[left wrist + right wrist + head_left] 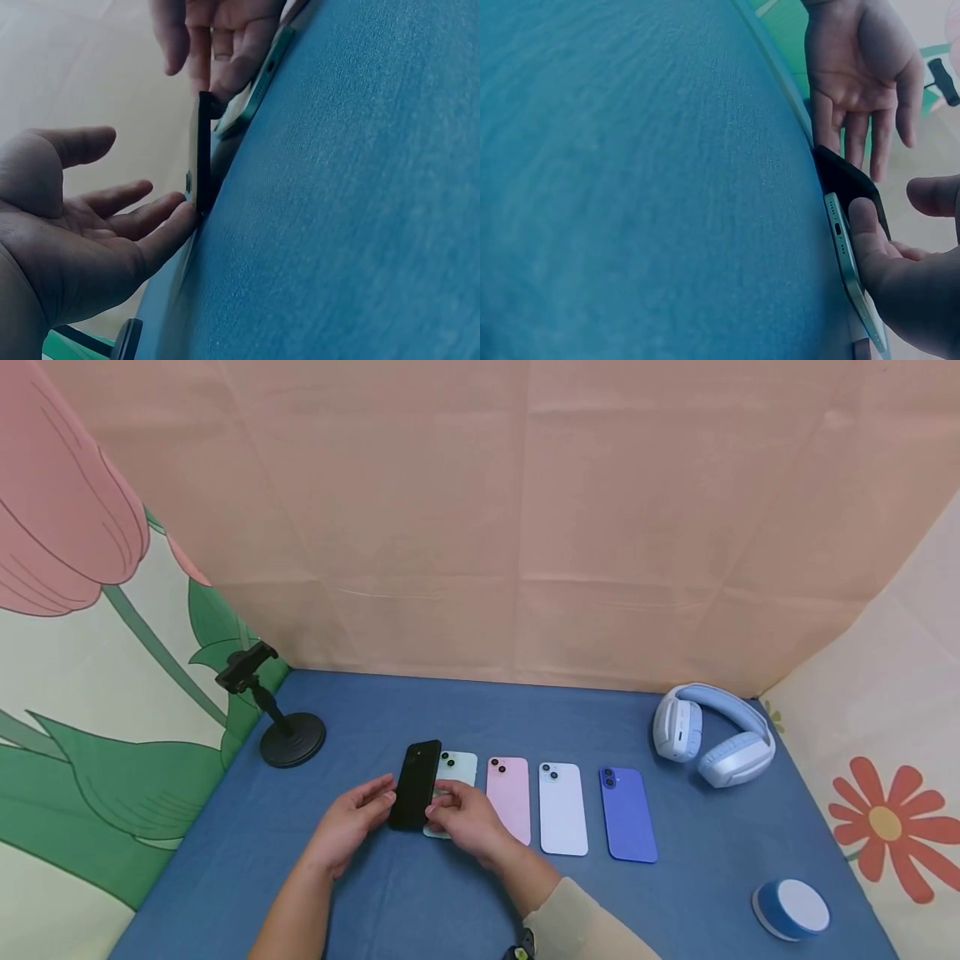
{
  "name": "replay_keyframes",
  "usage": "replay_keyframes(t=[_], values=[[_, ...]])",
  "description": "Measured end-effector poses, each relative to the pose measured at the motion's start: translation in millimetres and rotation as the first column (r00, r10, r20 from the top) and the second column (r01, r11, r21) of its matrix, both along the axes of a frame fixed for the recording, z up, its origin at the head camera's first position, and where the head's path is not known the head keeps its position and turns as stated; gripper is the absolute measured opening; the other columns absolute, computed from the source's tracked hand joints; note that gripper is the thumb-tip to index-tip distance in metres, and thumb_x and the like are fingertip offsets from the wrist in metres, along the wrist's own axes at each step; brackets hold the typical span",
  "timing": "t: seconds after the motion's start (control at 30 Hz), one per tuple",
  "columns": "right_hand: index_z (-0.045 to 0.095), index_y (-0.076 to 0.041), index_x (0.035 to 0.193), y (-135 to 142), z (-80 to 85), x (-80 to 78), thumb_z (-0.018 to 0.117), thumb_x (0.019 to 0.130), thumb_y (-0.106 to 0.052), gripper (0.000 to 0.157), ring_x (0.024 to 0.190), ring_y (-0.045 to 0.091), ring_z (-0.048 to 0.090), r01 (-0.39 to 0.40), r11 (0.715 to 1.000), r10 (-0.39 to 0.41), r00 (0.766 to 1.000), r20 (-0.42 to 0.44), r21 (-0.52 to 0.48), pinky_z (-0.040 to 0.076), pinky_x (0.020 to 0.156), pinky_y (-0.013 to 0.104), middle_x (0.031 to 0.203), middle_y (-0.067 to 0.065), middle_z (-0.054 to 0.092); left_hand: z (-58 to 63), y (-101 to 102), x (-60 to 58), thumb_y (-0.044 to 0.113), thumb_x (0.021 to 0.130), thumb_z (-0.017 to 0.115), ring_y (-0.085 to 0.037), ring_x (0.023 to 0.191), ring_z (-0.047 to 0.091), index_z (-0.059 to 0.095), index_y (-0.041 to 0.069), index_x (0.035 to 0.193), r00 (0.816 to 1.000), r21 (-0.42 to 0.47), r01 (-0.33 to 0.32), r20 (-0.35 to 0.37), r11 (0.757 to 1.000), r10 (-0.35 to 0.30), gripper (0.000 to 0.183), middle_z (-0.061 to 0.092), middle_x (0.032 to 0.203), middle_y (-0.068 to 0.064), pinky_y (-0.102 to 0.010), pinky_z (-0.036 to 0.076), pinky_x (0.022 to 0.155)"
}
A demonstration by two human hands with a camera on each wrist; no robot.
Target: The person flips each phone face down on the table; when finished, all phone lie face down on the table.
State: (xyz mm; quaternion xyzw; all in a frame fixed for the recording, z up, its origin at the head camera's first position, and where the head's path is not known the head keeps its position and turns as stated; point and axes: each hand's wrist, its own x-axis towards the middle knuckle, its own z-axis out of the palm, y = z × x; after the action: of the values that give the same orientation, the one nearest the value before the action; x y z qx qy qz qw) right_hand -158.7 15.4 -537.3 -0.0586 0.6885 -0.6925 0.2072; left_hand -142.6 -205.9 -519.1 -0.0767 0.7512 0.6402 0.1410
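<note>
A black phone (414, 785) lies between the two hands, camera side up and tilted, its right edge raised off the cloth. My left hand (358, 814) is at its left edge, with extended fingertips touching that side and the thumb held apart. My right hand (467, 814) touches the raised right edge with its fingers; in the right wrist view its thumb (934, 196) stands clear of the phone. A mint green phone (459, 764) lies just right of the black one, partly hidden by it and the right hand.
To the right lie a pink phone (510, 797), a white phone (563, 810) and a blue-purple phone (628, 814). A black phone stand (292, 739) is at the back left. Light blue headphones (712, 735) sit back right, a blue and white round object (791, 910) front right.
</note>
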Motion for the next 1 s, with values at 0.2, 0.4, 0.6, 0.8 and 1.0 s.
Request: replay_keyframes(t=[0.2,0.4,0.6,0.8,1.0], values=[[0.059,0.003,0.140,-2.1,2.1,0.9,0.068,0.098,-0.009,0.045,0.095,0.026,0.074,-0.031,0.998,0.033,0.999,-0.043,0.050,0.061,0.088,0.039,0.108,0.009,0.070,0.8,-4.7,1.1,0.025,0.108,0.059,-0.034,0.145,0.045,0.042,0.002,0.157,1.000,-0.014,-0.007,-0.008,1.000,0.007,0.057,0.047,0.157,-0.019,-0.049,0.040,0.115],[0.058,0.002,0.143,-8.8,5.5,5.5,0.071,0.097,-0.013,0.051,0.096,0.019,0.071,-0.047,0.991,0.057,0.995,-0.077,0.124,0.060,0.089,0.040,0.115,0.009,0.069,0.0,-10.6,2.3,0.026,0.108,0.058,-0.033,0.146,0.044,0.041,0.001,0.157,1.000,-0.018,-0.018,-0.007,1.000,0.018,0.057,0.046,0.158,-0.019,-0.049,0.041,0.115],[0.059,0.002,0.144,-15.2,7.2,8.0,0.073,0.095,-0.016,0.054,0.089,0.014,0.067,-0.044,0.981,0.067,0.991,-0.117,0.187,0.057,0.077,0.032,0.128,0.015,0.068,0.2,-16.3,2.8,0.025,0.109,0.057,-0.033,0.146,0.043,0.040,0.000,0.157,0.999,-0.005,-0.031,0.007,1.000,0.031,0.057,0.044,0.159,-0.020,-0.047,0.041,0.115],[0.060,0.000,0.144,-18.1,9.1,8.2,0.073,0.096,-0.020,0.054,0.085,0.011,0.065,-0.057,0.975,0.085,0.989,-0.123,0.216,0.054,0.074,0.030,0.130,0.013,0.067,0.6,-20.8,5.3,0.025,0.109,0.057,-0.033,0.147,0.042,0.039,0.001,0.158,0.999,-0.006,-0.046,0.013,0.999,0.046,0.058,0.043,0.160,-0.020,-0.047,0.041,0.115],[0.061,0.000,0.141,-22.1,10.0,7.6,0.074,0.095,-0.016,0.051,0.088,0.014,0.064,-0.051,0.978,0.078,0.988,-0.131,0.201,0.054,0.074,0.030,0.126,0.014,0.069,-0.5,-25.5,6.4,0.025,0.109,0.057,-0.034,0.147,0.042,0.039,0.000,0.158,0.999,-0.014,-0.049,0.006,0.999,0.049,0.058,0.043,0.160,-0.020,-0.047,0.041,0.115]])
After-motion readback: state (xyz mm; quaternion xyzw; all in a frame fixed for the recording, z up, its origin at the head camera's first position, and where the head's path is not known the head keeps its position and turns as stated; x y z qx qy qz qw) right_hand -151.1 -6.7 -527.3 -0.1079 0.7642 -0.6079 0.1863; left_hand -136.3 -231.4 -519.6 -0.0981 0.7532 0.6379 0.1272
